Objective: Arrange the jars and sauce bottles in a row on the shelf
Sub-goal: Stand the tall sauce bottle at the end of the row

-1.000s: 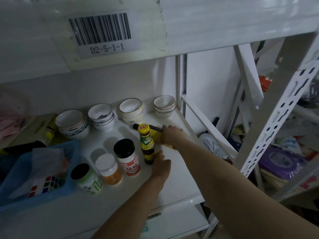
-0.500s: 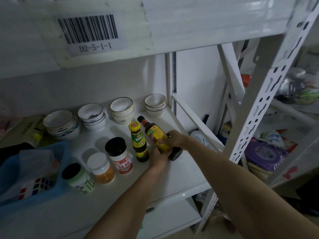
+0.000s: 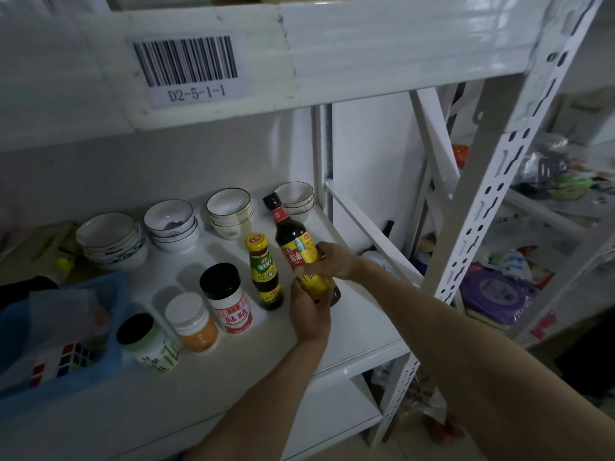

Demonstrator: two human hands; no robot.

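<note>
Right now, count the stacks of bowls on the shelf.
4, in a row along the back: far left stack, second, third, and fourth, partly hidden behind the tall bottle.

Dark sauce bottle (image 3: 293, 242) with yellow-and-red label, yellow-capped green-labelled bottle (image 3: 264, 271), blue basket (image 3: 109, 314), white shelf (image 3: 359, 327).

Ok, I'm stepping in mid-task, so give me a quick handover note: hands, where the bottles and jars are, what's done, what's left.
Left hand: grips the soy bottle low, near its base.
Right hand: holds the same bottle at its label.
Soy bottle: nearly upright, at the right end of the row on the shelf; whether its base is down is hidden.
Done: green jar, orange jar, red-label jar and small bottle stand in a diagonal row.
Left: set the soy bottle beside the small bottle and let go.
</note>
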